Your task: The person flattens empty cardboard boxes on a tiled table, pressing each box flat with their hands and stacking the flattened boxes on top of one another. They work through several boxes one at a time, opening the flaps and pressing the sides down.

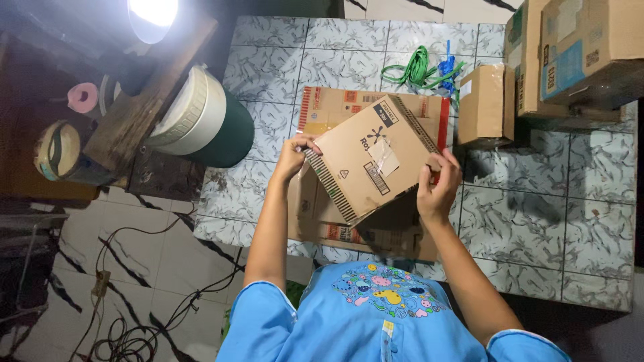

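I hold a brown cardboard box (367, 159) tilted above the floor, its taped side facing up. My left hand (294, 155) grips its left corner. My right hand (439, 182) grips its right edge, fingers curled over it. Under the box lies a flattened brown cardboard sheet (329, 107) with red print, spread on the marbled floor tiles (523, 201). My blue sleeves and a patterned blue top show at the bottom.
A small closed carton (481, 104) stands at the right, with larger stacked cartons (577, 53) behind it. Green and blue cords (424, 67) lie at the back. A green and cream drum (204, 121), wooden furniture, tape rolls (57, 151) and floor cables (134, 322) are at left.
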